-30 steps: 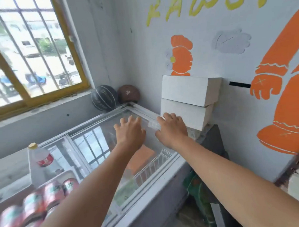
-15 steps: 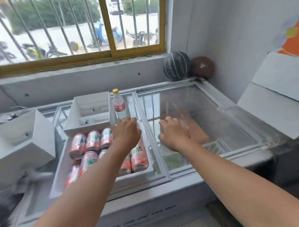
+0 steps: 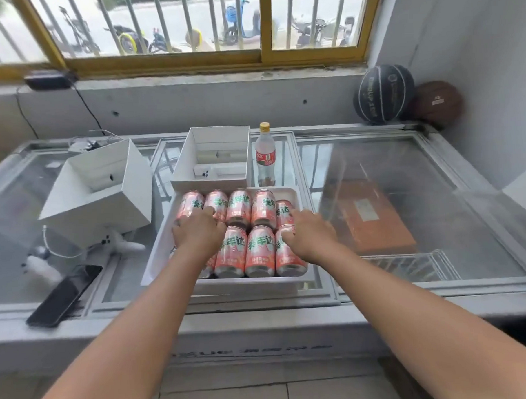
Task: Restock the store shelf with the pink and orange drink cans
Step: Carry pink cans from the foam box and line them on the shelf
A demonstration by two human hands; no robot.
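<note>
Indoors, under a barred window [image 3: 165, 60], the pink cans [image 3: 259, 250] lay in a white tray [image 3: 157, 261] on a chest freezer's glass lid [image 3: 405, 169]. The left hand [image 3: 200, 236] and right hand [image 3: 311, 238] rested on them, fingers bent; whether either gripped one could not be told.

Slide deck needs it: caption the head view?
The left hand and right hand touch pink and orange drink cans in a white tray atop a glass-lidded freezer.

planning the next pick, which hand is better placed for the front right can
Right. The right hand lies on the front right can, thumb touching it; the left hand rests over cans at the left of the tray.
</note>
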